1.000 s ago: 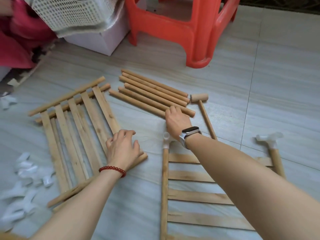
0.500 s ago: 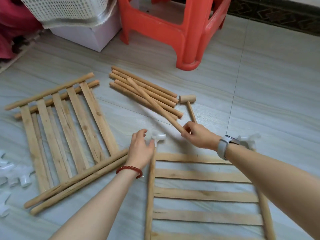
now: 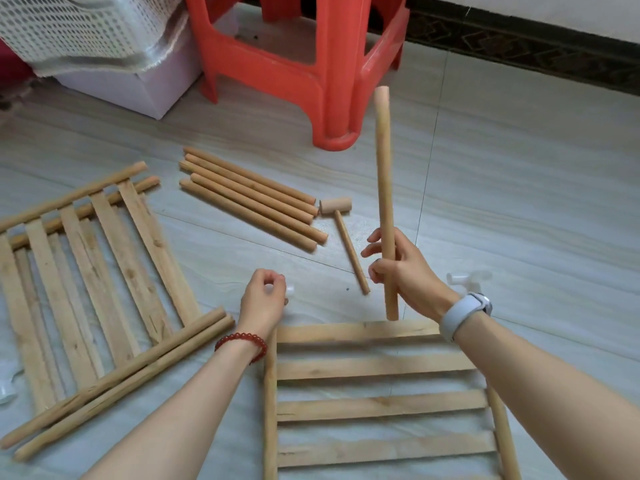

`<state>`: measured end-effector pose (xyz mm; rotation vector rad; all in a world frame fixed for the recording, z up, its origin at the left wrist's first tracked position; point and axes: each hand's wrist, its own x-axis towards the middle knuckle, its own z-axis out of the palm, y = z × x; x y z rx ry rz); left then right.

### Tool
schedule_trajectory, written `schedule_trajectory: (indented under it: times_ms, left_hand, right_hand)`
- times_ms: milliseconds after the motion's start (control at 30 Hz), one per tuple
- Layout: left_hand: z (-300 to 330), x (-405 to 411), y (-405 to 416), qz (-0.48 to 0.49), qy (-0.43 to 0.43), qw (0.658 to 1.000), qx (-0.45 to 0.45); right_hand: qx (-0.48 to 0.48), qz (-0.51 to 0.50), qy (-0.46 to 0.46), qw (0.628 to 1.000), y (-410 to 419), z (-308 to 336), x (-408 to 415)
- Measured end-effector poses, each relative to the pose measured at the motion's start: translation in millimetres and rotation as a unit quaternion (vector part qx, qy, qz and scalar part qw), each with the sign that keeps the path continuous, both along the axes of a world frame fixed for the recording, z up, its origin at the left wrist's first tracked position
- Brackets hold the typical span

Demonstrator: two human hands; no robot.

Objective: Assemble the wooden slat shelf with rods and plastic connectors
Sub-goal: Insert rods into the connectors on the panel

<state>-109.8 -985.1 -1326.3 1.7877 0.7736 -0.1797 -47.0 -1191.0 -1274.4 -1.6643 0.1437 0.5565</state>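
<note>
— What are the fingers doing?

— The right hand [image 3: 403, 268] curls its fingers round a wooden rod [image 3: 385, 188], now held nearly upright over the floor; half a second ago that rod slanted low, its far end still on the pile. The left hand [image 3: 264, 301] pinches a white plastic connector [image 3: 290, 289] on the near slat panel [image 3: 377, 403], at its far left corner.

— And round them?

— Five rods [image 3: 252, 199] remain side by side on the grey tiled floor [image 3: 519, 202], a small wooden mallet [image 3: 341, 230] just beside them. A second connector [image 3: 465, 279] shows beyond the right wrist. Two stacked slat panels [image 3: 93, 282] lie to the left. A red plastic stool [image 3: 311, 64] stands behind, a white mesh basket [image 3: 69, 26] at upper left.
</note>
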Motion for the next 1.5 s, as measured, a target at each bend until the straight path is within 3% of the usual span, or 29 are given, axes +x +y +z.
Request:
schedule_trajectory:
  times_ms: [267,500,600,667,767,933,1133,1267,1500]
  left_hand:
    - [107.1,20.4,-15.5,-0.081,-0.145,0.986,0.004]
    - [210.3,1.2,-24.8,-0.160,-0.253,0.954,0.027]
    - [228.2,-25.9,-14.6,-0.216,-0.224,0.950,0.037]
    - [231.1,-52.2,-6.2,-0.241,-0.181,0.953,0.044]
    - [225.6,-92.5,4.7,-0.222,-0.154,0.960,0.072]
    - [232.2,-126.8,5.0,-0.148,-0.199,0.967,0.052]
    - [267.6,-122.4,14.2,-0.125,-0.303,0.942,0.072]
    - [257.0,-131.7,30.2,-0.124,-0.278,0.949,0.084]
    - [242.3,-146.6,39.2,-0.067,-0.251,0.964,0.058]
  right_hand:
    - [-0.168,0.056,-0.154,0.972,-36.9,60.1,-16.7]
    - [-0.201,0.114,-0.241,0.943,-43.0,160.1,-25.3]
    - [-0.229,0.139,-0.261,0.927,-42.4,200.8,-39.3]
    - [-0.284,0.204,-0.280,0.894,-45.5,222.4,-60.4]
    - [-0.399,0.305,-0.293,0.814,-47.3,238.0,-94.4]
    - [-0.504,0.322,-0.328,0.731,-29.5,251.8,-134.2]
    - [-0.522,0.264,-0.403,0.704,-36.1,267.6,-139.3]
    - [-0.551,0.305,-0.425,0.650,-34.5,267.4,-147.4]
    - [-0.542,0.288,-0.443,0.653,6.4,244.9,-159.3]
